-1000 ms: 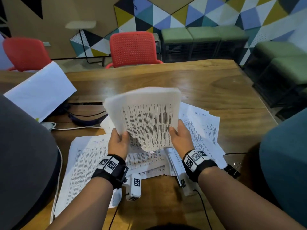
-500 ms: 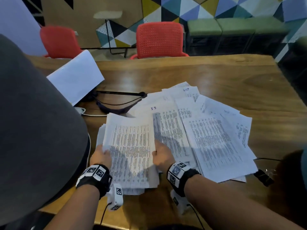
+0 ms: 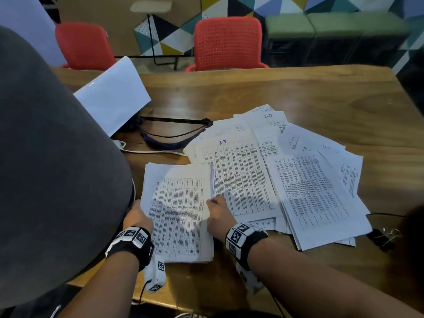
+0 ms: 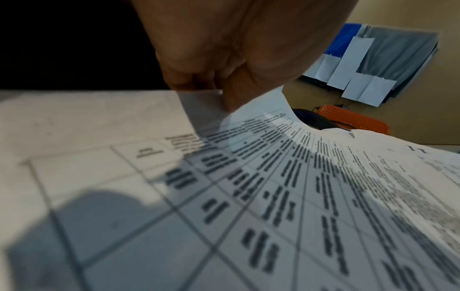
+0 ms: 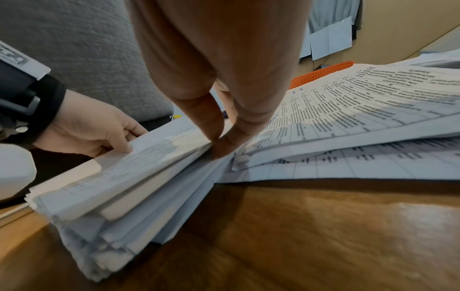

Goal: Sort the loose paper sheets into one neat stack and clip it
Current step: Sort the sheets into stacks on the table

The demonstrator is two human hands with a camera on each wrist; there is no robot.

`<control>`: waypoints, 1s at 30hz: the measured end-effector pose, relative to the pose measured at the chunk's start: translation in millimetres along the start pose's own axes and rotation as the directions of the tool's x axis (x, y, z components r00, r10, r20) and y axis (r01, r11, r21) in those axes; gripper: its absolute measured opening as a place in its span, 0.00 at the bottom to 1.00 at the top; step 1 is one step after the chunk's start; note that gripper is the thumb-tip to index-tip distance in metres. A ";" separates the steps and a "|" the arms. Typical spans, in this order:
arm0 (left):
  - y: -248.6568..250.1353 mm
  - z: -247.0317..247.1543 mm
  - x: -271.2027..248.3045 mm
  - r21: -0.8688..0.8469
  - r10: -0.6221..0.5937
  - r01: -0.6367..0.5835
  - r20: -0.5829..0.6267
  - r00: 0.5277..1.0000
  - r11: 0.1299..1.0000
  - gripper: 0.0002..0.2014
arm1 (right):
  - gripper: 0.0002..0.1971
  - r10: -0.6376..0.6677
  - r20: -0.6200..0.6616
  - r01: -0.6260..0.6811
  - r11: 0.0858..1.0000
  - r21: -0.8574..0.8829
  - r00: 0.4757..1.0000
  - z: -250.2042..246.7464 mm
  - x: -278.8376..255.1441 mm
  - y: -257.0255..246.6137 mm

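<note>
A thick stack of printed sheets (image 3: 179, 214) lies on the wooden table (image 3: 298, 95) near its front edge. My left hand (image 3: 137, 214) grips its left edge, and in the right wrist view the thumb of that left hand (image 5: 94, 132) lies on top. My right hand (image 3: 216, 210) pinches the stack's right edge, fingertips meeting at the paper (image 5: 219, 141). The stack's edges (image 5: 112, 196) are uneven. In the left wrist view, my left hand (image 4: 219, 78) sits at the border of the top sheet (image 4: 224, 196). Loose printed sheets (image 3: 305, 180) fan out to the right. A black binder clip (image 3: 383, 237) lies beyond them.
A grey padded chair back (image 3: 46, 168) fills the left side, close to my left hand. A blank white sheet (image 3: 112, 97), a black cable and a dark strap (image 3: 172, 138) lie behind the stack. Red chairs (image 3: 227, 42) stand across the table.
The stack, held upright in both hands a second ago, has come down and to the left onto the table. Both hands still hold its side edges.
</note>
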State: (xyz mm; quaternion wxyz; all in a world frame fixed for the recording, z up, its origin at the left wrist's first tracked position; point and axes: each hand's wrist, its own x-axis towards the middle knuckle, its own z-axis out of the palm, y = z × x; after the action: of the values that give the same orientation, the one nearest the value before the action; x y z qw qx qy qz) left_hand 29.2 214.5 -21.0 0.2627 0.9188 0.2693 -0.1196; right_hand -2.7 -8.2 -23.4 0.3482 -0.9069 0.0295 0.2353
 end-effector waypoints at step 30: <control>171.9 136.8 -113.7 0.026 0.632 -0.693 0.387 0.672 0.721 0.28 | 0.25 0.469 -0.545 -0.443 0.876 0.188 0.695 -174.1 -76.9 221.6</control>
State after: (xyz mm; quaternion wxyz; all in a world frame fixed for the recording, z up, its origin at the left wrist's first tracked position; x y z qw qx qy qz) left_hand 20.4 -32.7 -22.0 0.2520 0.9355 -0.1462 -0.2000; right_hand -48.4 -296.6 -13.2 0.2726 -0.8911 0.3617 0.0286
